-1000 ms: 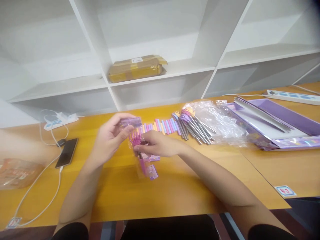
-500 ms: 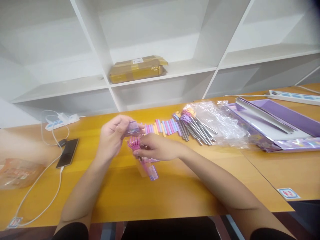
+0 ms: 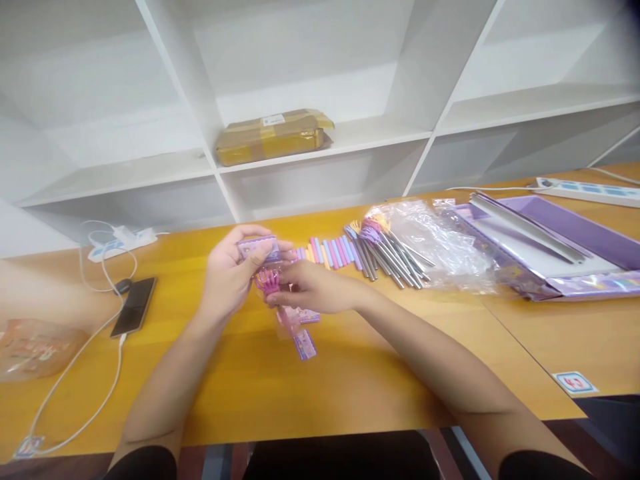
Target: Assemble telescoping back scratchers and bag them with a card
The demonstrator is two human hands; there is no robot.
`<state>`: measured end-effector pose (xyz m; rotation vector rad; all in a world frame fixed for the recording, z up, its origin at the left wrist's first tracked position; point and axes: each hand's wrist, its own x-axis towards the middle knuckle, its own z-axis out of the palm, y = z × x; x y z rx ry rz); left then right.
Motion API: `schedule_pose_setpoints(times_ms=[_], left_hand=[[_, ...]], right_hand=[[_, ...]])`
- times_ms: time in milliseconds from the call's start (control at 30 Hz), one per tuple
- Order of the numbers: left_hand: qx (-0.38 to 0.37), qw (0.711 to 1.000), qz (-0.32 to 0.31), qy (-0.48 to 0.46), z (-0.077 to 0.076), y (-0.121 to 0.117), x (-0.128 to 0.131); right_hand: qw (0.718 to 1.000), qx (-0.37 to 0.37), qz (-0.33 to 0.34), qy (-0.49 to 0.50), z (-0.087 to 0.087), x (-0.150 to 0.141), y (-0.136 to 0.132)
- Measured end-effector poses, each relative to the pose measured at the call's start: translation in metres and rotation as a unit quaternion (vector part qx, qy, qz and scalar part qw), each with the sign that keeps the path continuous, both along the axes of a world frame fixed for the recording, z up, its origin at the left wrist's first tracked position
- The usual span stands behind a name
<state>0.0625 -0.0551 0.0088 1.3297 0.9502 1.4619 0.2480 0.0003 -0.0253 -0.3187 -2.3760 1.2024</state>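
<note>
A long wooden table (image 3: 350, 393) is stretching across the view, with white shelving (image 3: 320, 100) standing behind it and a taped brown parcel (image 3: 274, 137) lying on one shelf. At the right, an open purple box (image 3: 565, 247) is sitting beside a crumpled clear bag (image 3: 440, 243). A row of pastel, metal-stemmed utensils (image 3: 360, 253) is lying mid-table. At the left, a dark phone (image 3: 133, 306) is charging on a white cable. Over the table's middle, the left hand (image 3: 227, 280) is pinching the purple header (image 3: 259, 249) of a small clear packet, while the right hand (image 3: 313, 290) is closing around the pink claw-shaped tool (image 3: 269, 280) inside it. The thin plastic looks likely to tear unevenly, and the tool could slip out onto the table if the pull is sudden.
</note>
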Motion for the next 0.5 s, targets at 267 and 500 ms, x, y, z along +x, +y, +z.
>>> schedule_pose_setpoints(times_ms=[267, 500], left_hand=[[0.005, 0.998, 0.06, -0.03, -0.021, 0.007, 0.017], [0.034, 0.993, 0.107, 0.031, -0.029, 0.004, 0.023]], right_hand=[[0.999, -0.017, -0.046, 0.018, -0.009, -0.004, 0.009], [0.976, -0.195, -0.037, 0.084, -0.009, -0.008, 0.0]])
